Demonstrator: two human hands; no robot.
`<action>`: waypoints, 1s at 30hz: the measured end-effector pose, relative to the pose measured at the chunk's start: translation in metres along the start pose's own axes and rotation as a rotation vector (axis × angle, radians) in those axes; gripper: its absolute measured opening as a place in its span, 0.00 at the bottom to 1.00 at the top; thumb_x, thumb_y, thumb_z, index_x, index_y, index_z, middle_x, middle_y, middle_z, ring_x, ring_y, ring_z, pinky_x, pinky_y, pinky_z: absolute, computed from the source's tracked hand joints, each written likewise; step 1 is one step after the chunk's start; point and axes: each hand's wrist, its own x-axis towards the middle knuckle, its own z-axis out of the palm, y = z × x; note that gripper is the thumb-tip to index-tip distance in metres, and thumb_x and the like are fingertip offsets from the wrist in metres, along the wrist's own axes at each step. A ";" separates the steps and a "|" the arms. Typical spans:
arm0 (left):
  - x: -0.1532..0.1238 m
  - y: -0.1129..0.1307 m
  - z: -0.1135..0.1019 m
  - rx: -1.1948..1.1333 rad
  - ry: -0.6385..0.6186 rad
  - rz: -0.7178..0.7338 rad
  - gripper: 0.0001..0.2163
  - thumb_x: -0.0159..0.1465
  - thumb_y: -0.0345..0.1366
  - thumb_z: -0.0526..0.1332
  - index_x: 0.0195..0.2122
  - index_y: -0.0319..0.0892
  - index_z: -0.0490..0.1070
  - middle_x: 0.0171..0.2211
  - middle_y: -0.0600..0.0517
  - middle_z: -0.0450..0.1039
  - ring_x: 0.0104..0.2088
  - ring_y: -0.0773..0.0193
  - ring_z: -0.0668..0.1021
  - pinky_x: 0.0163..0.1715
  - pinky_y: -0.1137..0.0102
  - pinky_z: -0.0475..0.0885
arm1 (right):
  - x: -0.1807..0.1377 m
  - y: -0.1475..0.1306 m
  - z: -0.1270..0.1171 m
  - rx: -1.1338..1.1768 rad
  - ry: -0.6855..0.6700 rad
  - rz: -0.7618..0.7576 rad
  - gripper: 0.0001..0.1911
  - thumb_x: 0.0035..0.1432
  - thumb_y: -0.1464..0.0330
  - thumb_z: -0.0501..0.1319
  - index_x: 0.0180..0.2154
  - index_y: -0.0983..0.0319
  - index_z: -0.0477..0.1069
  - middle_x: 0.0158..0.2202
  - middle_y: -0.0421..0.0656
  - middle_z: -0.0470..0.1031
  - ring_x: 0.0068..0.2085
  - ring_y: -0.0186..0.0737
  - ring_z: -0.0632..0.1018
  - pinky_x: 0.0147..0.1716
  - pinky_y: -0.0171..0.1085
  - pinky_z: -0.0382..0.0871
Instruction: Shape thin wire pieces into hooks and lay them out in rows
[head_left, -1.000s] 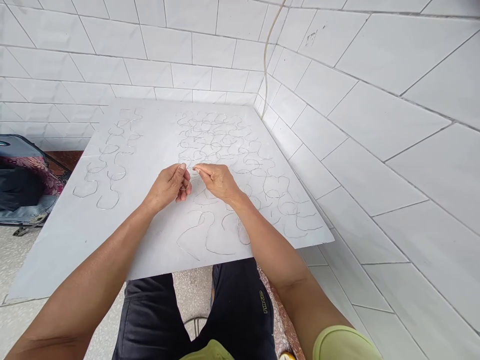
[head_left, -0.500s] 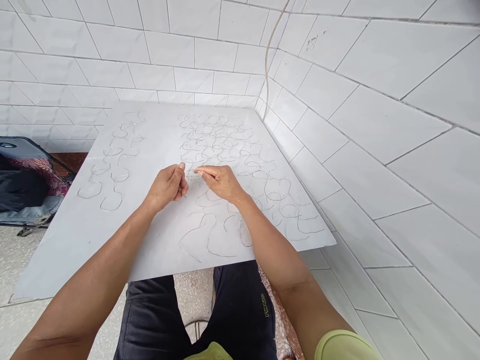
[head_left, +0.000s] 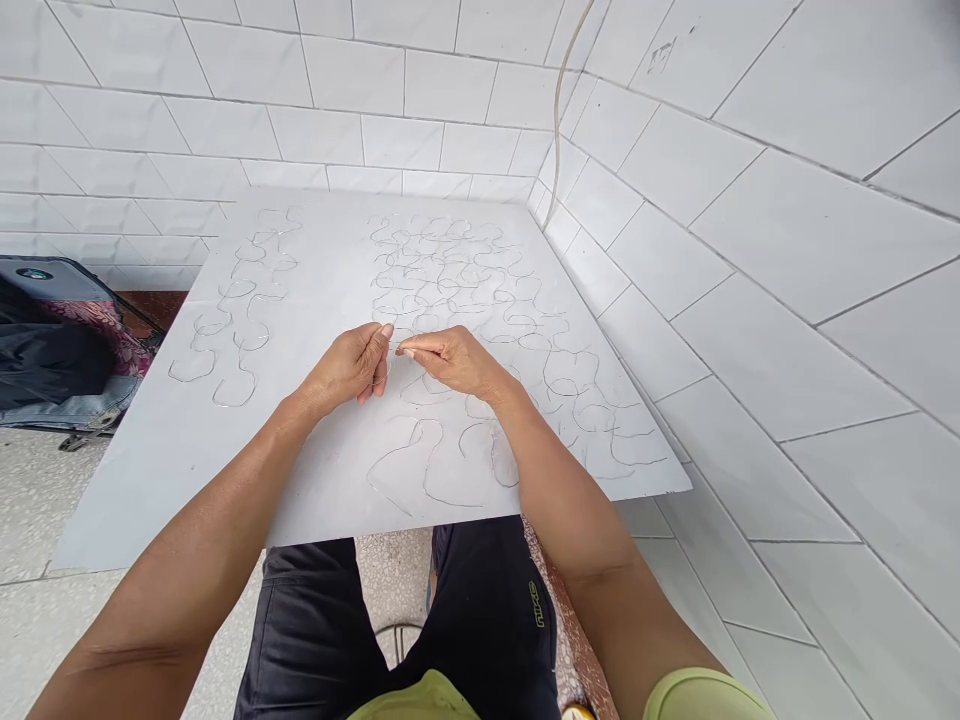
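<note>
My left hand point(head_left: 354, 364) is closed in a pinch, thumb on top, over the middle of a white board point(head_left: 326, 260). A thin curved wire point(head_left: 389, 370) shows at its fingertips. Just to the right, my right hand point(head_left: 459, 362) pinches with its fingers pressed together, close to the left fingertips and seemingly on the same wire. Many bent wire pieces point(head_left: 426, 470) lie about the hands, in dense rows on the board's right half. A narrower double row of curled wires point(head_left: 238, 388) lies at the left.
White tiled walls point(head_left: 720, 300) border the board behind and on the right. A cable point(head_left: 558, 120) hangs down in the corner. At the left, a folding chair point(head_left: 124, 400) holds dark cloth point(head_left: 60, 360). My legs point(head_left: 480, 610) are under the front edge.
The view has shifted slightly, so the board appears a little further right. Both hands keep their pinch close together; the wire between them has turned slightly.
</note>
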 end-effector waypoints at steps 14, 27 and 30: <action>0.008 -0.001 -0.015 -0.323 -0.048 -0.180 0.26 0.68 0.62 0.58 0.27 0.45 0.59 0.27 0.42 0.79 0.14 0.66 0.71 0.13 0.71 0.49 | -0.002 -0.003 -0.003 0.031 0.047 0.037 0.16 0.71 0.62 0.56 0.42 0.59 0.82 0.23 0.36 0.59 0.25 0.32 0.59 0.26 0.36 0.54; 0.008 -0.002 -0.017 -0.539 0.003 -0.124 0.18 0.70 0.50 0.61 0.30 0.42 0.64 0.33 0.50 0.71 0.23 0.69 0.73 0.20 0.72 0.61 | 0.004 0.003 0.002 0.080 0.158 0.070 0.18 0.71 0.65 0.54 0.53 0.56 0.81 0.23 0.35 0.62 0.25 0.34 0.63 0.28 0.35 0.61; 0.008 -0.004 -0.013 -0.501 0.022 -0.109 0.19 0.71 0.51 0.59 0.29 0.42 0.62 0.28 0.53 0.67 0.21 0.70 0.70 0.19 0.72 0.61 | 0.003 0.002 0.001 0.135 0.114 0.068 0.19 0.71 0.65 0.54 0.53 0.55 0.81 0.23 0.36 0.63 0.26 0.34 0.64 0.28 0.35 0.62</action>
